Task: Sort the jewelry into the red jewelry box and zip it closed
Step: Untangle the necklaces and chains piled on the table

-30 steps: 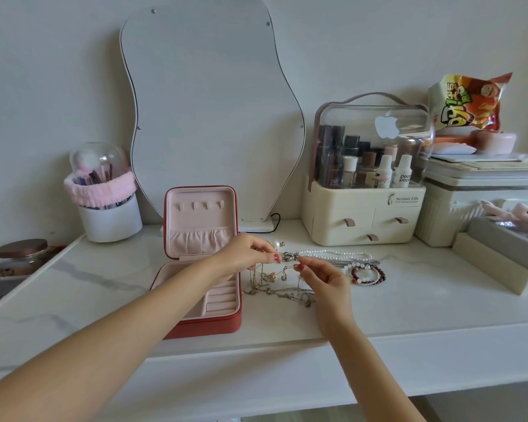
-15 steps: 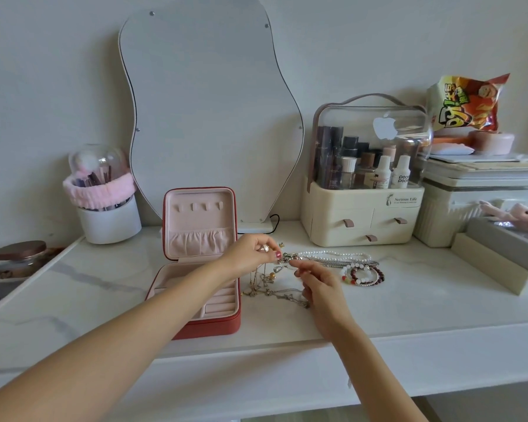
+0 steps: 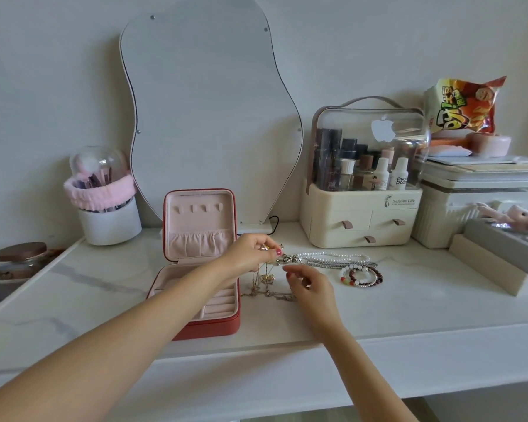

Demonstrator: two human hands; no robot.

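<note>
Sorting step: L hand [image 3: 250,254] pinches gold chain [image 3: 264,277], lifted; R hand [image 3: 310,284] loose, holds nothing; next: lower chain into red jewelry box [image 3: 201,300], w/o tangling

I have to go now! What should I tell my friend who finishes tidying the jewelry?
Left hand pinches a gold chain, lifted beside the red jewelry box.
Right hand hovers open over the gold tangle on the table.
Box is open; no jewelry visible inside.
Pearl necklace, silver chain and bead bracelets lie right of the hands.
Left: sort everything in, zip shut.
</note>
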